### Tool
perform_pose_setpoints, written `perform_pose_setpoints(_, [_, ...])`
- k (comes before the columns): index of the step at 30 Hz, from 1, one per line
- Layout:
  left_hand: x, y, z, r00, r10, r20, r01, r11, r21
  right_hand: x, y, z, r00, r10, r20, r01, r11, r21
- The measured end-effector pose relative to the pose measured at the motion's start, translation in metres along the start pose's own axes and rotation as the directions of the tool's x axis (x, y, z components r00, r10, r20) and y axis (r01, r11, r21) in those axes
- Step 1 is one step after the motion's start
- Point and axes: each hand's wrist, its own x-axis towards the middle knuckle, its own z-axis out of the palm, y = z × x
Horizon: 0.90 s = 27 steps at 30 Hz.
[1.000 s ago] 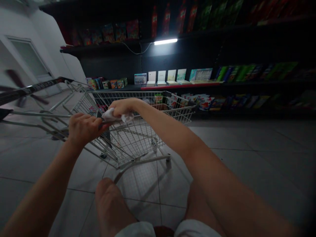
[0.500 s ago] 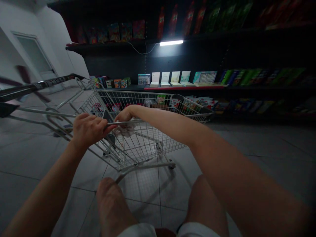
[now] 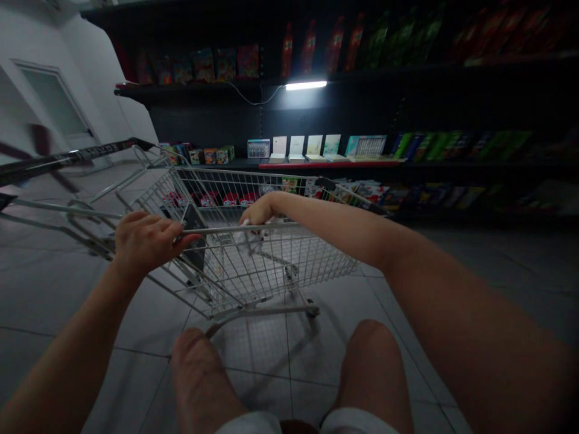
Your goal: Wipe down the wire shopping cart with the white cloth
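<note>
A grey wire shopping cart stands side-on in front of me, its handle to the left. My left hand is closed around the cart's top side rail, near the handle end. Reaching over that same rail, my right hand holds a crumpled whitish cloth against the inside of the wire wall. The fingers of the right hand are partly hidden behind the rail and the cloth.
Dark store shelves run behind the cart, carrying bottles, boxes and books. A lit tube lamp hangs under the upper shelf. Grey floor tiles lie below, and a door is at far left.
My right hand and the cloth have moved right along the cart's rail. My left hand keeps its grip on the rail and appears slightly further left as the view shifts.
</note>
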Motion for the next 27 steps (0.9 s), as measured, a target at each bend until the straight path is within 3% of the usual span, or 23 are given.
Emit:
perform_pose_setpoints(7, [-0.004,-0.006,0.005,1.0,0.015,0.023,-0.017,0.996,0.084,0.012,0.005,0.009,0.998,-0.01,0.056,0.003,0.992,0.127])
perform_pose_setpoints(13, [0.0,-0.005,-0.008,0.991,-0.079,0.104,0.074,0.996,0.048,-0.008,0.022,-0.002,0.998,0.017,0.052,-0.03,0.968,0.251])
perform_pose_setpoints(16, [0.019,0.015,-0.017,0.987,-0.11,0.113,0.108,0.994,0.027,-0.003,0.028,0.008,0.996,0.039,0.078,-0.056,0.971,0.232])
perform_pose_setpoints(20, [0.055,0.06,-0.017,0.988,0.048,0.144,-0.028,0.989,-0.143,0.009,0.03,0.019,0.975,0.103,0.199,-0.133,0.98,0.146])
perform_pose_setpoints(23, [0.073,0.084,-0.012,0.957,0.137,0.255,-0.074,0.967,-0.245,-0.006,0.031,0.005,0.986,0.067,0.15,-0.095,0.977,0.191])
perform_pose_setpoints(27, [0.077,0.089,-0.011,0.918,0.127,0.377,-0.032,0.968,-0.248,-0.034,0.039,-0.002,0.999,-0.02,0.029,0.009,0.935,0.354])
